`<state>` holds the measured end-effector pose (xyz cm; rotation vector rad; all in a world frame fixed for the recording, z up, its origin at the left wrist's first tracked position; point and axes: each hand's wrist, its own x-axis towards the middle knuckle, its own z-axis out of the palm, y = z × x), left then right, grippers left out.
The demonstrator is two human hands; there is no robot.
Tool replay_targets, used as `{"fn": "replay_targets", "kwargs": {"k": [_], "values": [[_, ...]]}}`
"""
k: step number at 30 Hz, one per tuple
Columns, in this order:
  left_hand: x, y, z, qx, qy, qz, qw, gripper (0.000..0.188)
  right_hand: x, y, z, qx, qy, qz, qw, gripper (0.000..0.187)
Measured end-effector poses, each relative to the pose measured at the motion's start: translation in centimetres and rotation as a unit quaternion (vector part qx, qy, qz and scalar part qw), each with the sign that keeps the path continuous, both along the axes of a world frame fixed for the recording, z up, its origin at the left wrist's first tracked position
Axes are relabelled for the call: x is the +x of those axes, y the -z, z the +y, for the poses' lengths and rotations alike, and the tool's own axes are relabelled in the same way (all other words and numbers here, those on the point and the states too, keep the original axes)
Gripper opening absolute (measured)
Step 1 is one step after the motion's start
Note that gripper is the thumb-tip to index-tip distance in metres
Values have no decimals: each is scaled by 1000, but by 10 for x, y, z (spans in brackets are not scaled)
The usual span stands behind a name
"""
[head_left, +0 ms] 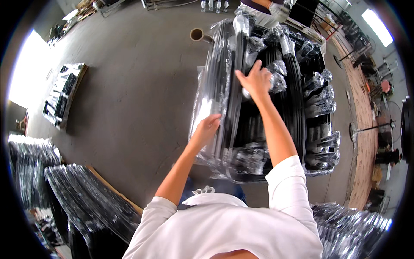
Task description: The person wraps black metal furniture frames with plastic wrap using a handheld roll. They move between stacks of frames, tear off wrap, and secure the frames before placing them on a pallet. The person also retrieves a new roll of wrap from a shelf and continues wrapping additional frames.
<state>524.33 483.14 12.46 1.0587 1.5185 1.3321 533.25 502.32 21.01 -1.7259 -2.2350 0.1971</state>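
In front of me a stack of long black bars (294, 99), partly wrapped in clear plastic, spans the middle. My left hand (208, 129) lies at the left side of the stack, its bent fingers against a bundle of bars wrapped in plastic film (215, 82). Higher up, my right hand (258, 83) is over the stack with thumb and fingers apart, and nothing shows in it. Close beside it, a plastic-wrapped bar end (278, 80) sticks up. More bagged ends (321, 105) line the right side; another crumpled wrapped clump (250, 159) sits at the near end.
Across the stack stands another person with a gloved hand (279, 12). An upright cardboard tube (197, 35) is at the far left corner. A wrapped pallet (64, 95) sits on the floor at left; wrapped stacks (92, 198) fill the near left. Pedestal fans (353, 129) stand at right.
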Motion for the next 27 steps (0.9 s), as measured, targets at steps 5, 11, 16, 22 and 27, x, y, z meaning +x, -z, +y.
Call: {"fn": "replay_targets", "kwargs": {"k": [5, 11, 16, 22, 27], "values": [[-77, 12, 43, 2, 5, 1, 1000, 21, -7, 23, -24, 66, -26, -82, 994, 67], [-108, -6, 166, 5, 45, 8, 999, 25, -29, 47, -33, -164, 85, 86, 979, 88], [-127, -28, 268, -55, 58, 93, 992, 51, -27, 58, -5, -220, 55, 226, 947, 87], [-140, -26, 430, -109, 37, 89, 989, 89, -34, 69, 56, -250, 41, 468, 847, 90], [-176, 15, 539, -151, 145, -270, 940, 37, -49, 44, 104, -383, 74, 535, 749, 85]]}}
